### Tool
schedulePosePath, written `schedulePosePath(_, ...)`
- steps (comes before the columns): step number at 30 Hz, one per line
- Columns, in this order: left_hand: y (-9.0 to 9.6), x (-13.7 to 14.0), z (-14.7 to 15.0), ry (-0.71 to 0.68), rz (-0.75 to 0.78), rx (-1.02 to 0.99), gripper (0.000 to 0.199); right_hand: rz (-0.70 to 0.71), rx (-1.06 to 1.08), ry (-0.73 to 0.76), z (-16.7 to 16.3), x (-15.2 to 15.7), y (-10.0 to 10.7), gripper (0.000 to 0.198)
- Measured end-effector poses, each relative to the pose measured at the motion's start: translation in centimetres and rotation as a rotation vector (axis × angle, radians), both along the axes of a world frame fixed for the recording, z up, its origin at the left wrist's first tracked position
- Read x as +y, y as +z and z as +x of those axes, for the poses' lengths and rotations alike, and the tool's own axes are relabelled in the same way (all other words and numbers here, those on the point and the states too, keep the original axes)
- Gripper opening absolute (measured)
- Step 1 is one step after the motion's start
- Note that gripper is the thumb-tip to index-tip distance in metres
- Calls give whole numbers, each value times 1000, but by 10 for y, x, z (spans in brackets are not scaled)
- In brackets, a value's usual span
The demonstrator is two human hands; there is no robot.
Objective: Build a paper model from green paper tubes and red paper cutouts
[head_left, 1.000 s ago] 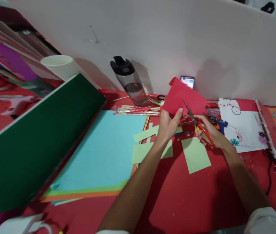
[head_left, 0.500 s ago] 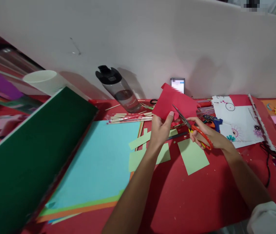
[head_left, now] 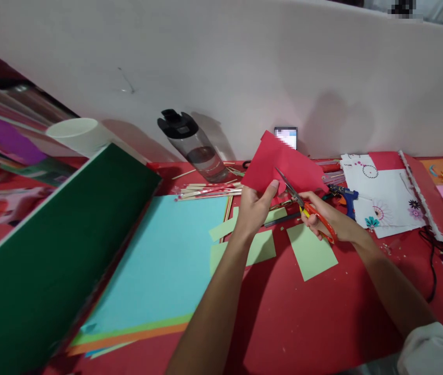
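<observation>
My left hand [head_left: 256,208] pinches a sheet of red paper [head_left: 274,161] by its near edge, thumb on top. The sheet is held up above the table. In my right hand [head_left: 325,216] is a pair of scissors [head_left: 317,216] with orange-red and yellow handles. Their blades meet the red paper just right of my left thumb, with one blade lying over its face. A small flap of cut paper hangs near the blades. Below my hands lie pale green paper pieces [head_left: 311,252] on the red table.
A water bottle [head_left: 198,148] leans in view by the white wall, near wooden sticks [head_left: 208,191]. Blue paper [head_left: 162,250] tops a stack at left, beside a green board [head_left: 69,250]. A phone [head_left: 286,137], a blue glue gun [head_left: 349,200] and a decorated white sheet [head_left: 385,203] lie beyond and right.
The scissors' handles have come closer together and tilted slightly as my right hand shifted a little left. The red paper's right part spreads further right. The view has moved slightly.
</observation>
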State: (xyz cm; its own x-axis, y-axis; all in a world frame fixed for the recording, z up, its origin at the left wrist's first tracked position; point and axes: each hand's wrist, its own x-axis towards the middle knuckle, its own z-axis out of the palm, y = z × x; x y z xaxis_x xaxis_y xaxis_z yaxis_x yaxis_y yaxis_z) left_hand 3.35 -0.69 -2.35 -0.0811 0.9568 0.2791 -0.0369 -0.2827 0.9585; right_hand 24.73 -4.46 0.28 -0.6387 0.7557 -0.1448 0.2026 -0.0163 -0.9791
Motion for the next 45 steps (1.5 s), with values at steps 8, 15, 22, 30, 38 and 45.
schedulePosePath(8,10,-5,-2,-60,-18,-7,34,67,-80,-30,1,1,0,66)
schedulePosePath(15,4,0,-6,-68,21,50,28,11,-29,-111,-1,2,1,59)
schedulePosePath(22,7,-3,-7,-95,-4,56,32,-21,-39,-127,2,5,1,49)
schedulePosePath(30,10,-3,-6,-95,-27,22,33,-3,-30,-137,1,6,-3,48)
schedulePosePath(38,10,-8,12,-74,-39,-106,42,92,72,-166,-4,6,-15,58)
schedulePosePath(45,4,-4,17,-16,23,-174,47,77,60,-137,-3,6,-24,61)
